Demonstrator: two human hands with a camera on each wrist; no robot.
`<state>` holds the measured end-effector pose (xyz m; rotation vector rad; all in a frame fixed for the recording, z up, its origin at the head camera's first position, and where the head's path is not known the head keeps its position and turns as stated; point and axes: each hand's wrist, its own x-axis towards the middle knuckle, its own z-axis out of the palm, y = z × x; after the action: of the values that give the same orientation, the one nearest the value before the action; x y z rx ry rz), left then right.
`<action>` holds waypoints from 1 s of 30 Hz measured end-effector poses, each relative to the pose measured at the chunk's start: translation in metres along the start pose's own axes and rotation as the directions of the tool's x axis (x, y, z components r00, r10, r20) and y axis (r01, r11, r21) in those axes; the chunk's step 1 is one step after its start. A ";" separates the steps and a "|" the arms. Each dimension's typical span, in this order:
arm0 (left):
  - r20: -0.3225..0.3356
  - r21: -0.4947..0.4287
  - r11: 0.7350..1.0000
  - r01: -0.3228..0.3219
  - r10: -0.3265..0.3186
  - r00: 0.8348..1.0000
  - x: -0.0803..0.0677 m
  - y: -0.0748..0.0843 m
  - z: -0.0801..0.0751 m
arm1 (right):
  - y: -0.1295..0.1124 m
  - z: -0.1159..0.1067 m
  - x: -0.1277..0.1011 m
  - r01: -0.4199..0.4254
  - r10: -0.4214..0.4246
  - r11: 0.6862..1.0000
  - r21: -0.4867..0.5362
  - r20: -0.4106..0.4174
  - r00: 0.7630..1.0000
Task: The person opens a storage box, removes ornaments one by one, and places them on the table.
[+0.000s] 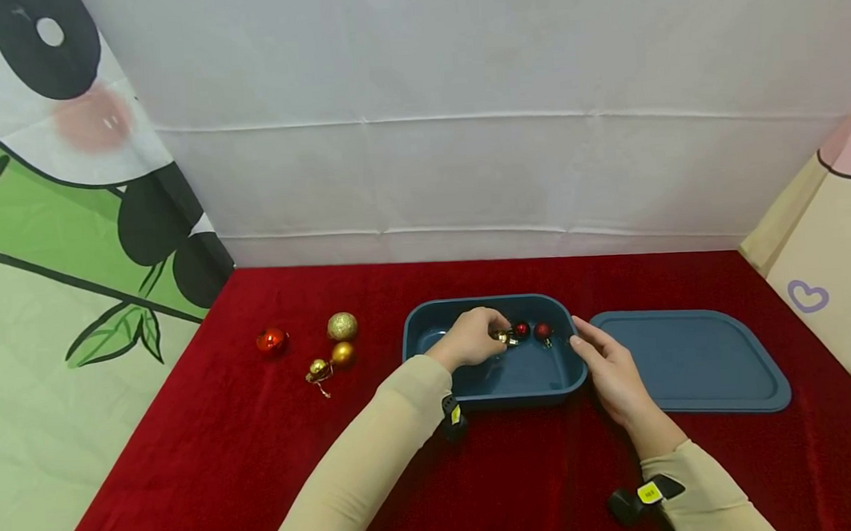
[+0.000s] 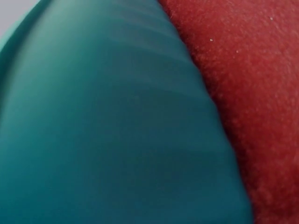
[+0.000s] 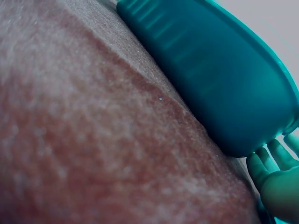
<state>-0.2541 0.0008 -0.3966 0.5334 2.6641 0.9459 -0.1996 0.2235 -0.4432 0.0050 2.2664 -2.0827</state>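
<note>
A blue rectangular box (image 1: 518, 381) stands on the red cloth; its ribbed outer wall fills much of the left wrist view. My left hand (image 1: 470, 339) reaches inside, its curled fingers pinching a small gold bauble (image 1: 500, 337) that they partly cover. Close to those fingertips lie two small red baubles, one dark red bauble (image 1: 521, 329) and another red bauble (image 1: 543, 331) nearer the right wall. Thumb and fingers of my right hand (image 1: 614, 372) touch the box's right end, fairly straight. In the right wrist view, these fingers (image 3: 257, 171) rest against the box's lower corner.
A blue lid (image 1: 698, 359) lies flat to the right of the box. On the left are a shiny red bauble (image 1: 272, 341), a glittery gold bauble (image 1: 342, 326), a smooth gold bauble (image 1: 343, 353) and a small gold ornament (image 1: 318, 368) with a string. A white backdrop (image 1: 421, 177) rises behind.
</note>
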 end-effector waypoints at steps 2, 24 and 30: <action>0.005 0.004 1.000 0.005 -0.005 1.000 0.000 0.000 0.000 | -0.001 0.000 0.000 -0.001 0.001 1.000 0.003 0.003 1.000; -0.017 0.053 0.998 0.016 -0.016 1.000 -0.001 0.001 -0.001 | 0.003 0.002 0.001 -0.001 0.001 1.000 0.003 -0.004 1.000; -0.023 0.045 0.999 0.003 -0.002 1.000 -0.006 0.001 -0.003 | 0.003 0.001 0.001 0.013 -0.013 1.000 0.010 0.001 1.000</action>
<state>-0.2494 -0.0031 -0.3930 0.5319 2.7122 0.8984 -0.2006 0.2227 -0.4463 -0.0102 2.2614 -2.1007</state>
